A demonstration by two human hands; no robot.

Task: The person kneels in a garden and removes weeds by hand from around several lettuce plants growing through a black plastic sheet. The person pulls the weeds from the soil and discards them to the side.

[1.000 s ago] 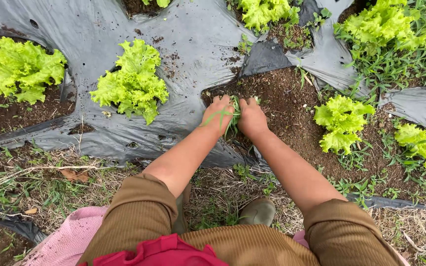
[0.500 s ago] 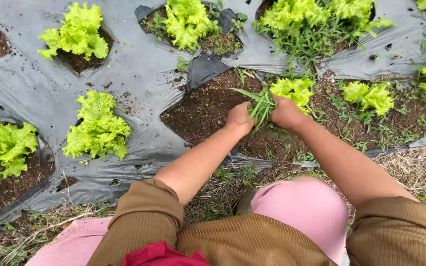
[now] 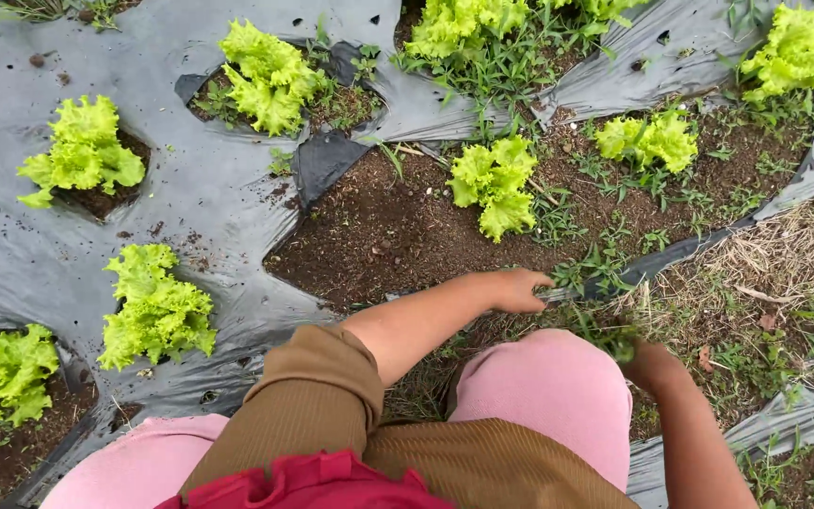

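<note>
mulch (image 3: 190, 198): lettuce (image 3: 492, 181) untouched in bare soil | left hand (image 3: 518, 288): came off the weed clump, fingers now curled on weeds (image 3: 581, 275) at the sheet edge | right hand (image 3: 650, 363): swung back to the straw, fist closed on pulled grass (image 3: 614, 337), so that clump is out

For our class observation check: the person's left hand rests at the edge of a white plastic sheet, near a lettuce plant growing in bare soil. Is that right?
Not quite. The head view shows the plastic sheet is dark grey, not white. The rest holds: the left hand rests at the sheet's edge, near a lettuce plant growing in bare soil.
</note>
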